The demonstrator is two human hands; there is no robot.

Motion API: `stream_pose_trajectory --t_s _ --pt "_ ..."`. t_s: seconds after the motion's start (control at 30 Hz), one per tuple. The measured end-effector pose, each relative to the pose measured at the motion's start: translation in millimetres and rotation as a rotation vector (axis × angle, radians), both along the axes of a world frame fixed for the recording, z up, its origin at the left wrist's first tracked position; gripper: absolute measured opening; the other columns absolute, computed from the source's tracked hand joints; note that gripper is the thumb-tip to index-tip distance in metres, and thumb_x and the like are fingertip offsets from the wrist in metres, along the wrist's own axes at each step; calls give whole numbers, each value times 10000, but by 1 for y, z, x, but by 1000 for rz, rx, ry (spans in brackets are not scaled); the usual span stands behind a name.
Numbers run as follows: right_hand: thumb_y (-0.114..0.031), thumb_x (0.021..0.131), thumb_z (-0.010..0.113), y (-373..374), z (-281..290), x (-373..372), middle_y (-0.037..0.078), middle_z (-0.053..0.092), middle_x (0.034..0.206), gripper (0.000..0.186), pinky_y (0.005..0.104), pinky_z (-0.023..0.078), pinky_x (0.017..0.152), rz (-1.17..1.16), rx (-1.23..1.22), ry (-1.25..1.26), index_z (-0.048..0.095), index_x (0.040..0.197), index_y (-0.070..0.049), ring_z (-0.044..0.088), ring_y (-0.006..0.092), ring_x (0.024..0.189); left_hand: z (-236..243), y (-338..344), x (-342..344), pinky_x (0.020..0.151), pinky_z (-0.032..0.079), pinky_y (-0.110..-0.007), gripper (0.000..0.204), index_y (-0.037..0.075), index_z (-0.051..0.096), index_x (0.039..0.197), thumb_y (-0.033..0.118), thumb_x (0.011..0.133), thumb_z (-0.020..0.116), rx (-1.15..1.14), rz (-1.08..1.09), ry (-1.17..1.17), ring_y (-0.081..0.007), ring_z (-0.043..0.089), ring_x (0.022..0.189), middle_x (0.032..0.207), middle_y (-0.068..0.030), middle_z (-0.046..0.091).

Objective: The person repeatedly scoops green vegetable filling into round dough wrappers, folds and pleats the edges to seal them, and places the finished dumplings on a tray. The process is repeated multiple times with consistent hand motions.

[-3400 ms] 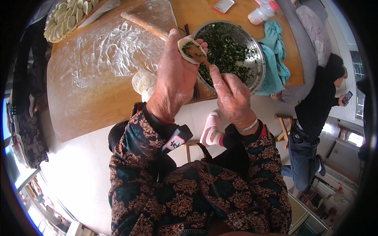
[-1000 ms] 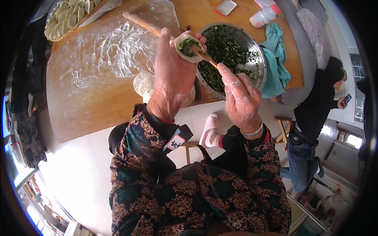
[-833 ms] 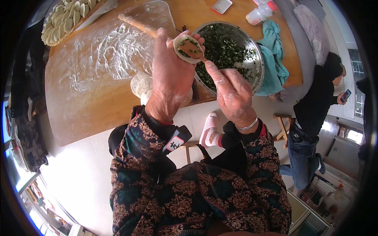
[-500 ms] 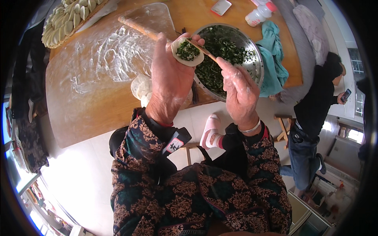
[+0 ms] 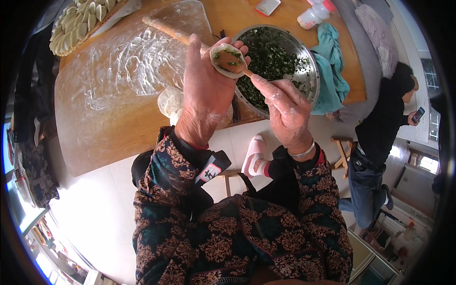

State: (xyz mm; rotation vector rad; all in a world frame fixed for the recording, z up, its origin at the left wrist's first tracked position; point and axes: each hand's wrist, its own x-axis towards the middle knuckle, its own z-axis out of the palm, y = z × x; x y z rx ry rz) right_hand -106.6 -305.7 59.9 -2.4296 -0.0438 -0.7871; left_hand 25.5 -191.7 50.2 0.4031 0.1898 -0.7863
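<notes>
My left hand [image 5: 204,90] is cupped around a round dough wrapper [image 5: 230,73] with chopped green filling on it. My right hand [image 5: 287,111] grips the handle of a wooden spatula [image 5: 230,61], whose flat blade lies on the filling inside the wrapper. Just beyond both hands is a steel bowl [image 5: 311,71] of chopped greens mixed with pale bits. A wooden rolling pin [image 5: 164,27] lies on the floured board [image 5: 114,76] behind my left hand, and dough lumps [image 5: 168,102] sit beside my left wrist.
A tray of formed dumplings [image 5: 80,26] is at the upper left. A turquoise cloth [image 5: 327,71], a pink-capped bottle [image 5: 313,15] and a small white dish [image 5: 267,7] lie on the table. At right, a person in black [image 5: 380,118] holds a phone [image 5: 417,115] near a wooden stool [image 5: 341,156].
Since half a second ago the spatula blade has come back down over the filling, covering much of it, and my left hand has shifted slightly upward. Both hands keep their holds.
</notes>
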Motion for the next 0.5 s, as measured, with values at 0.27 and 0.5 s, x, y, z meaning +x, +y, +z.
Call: stream_pose_trajectory --t_s 0.27,0.5 --pt "119 803 587 -6 -4 -1 113 583 839 462 358 523 648 37 -82 22 673 1238 -10 600 254 713 -1 5 6 1135 388 -475 663 -119 459 1278 500 1043 413 -59 -14 11 -391 502 1265 1302 -288 531" --pt "65 899 615 -15 31 -21 146 712 980 226 314 552 707 -182 158 70 690 1104 10 692 224 816 1 7 6 1133 406 -480 616 -116 437 1295 451 1058 396 -59 19 19 -410 510 1277 1322 -302 520"
